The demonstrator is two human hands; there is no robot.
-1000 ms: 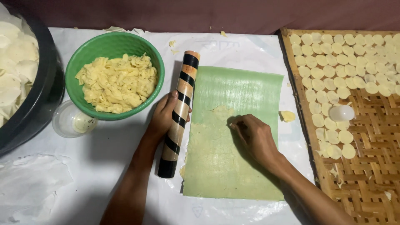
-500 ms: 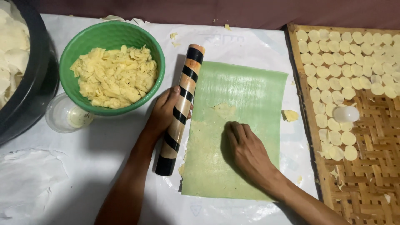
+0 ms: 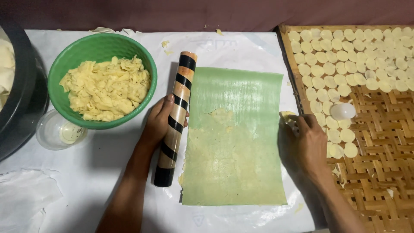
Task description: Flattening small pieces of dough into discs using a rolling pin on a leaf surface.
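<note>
While the left hand lies curled over the striped rolling pin, fingers wrapped on its middle, the right hand pinches a yellow dough scrap, fingers together, at the right edge of the green sheet, beside the woven tray.

rolling pin: 1 | green bowl: 1 | green sheet: 1 | woven tray: 1

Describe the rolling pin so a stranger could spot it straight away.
Start at the green bowl of yellow dough at the upper left, then look just to its right. The rolling pin lies there lengthwise, under the left hand, along the left edge of the green sheet. It is the only striped thing here: a cylinder banded in black and tan.
</note>
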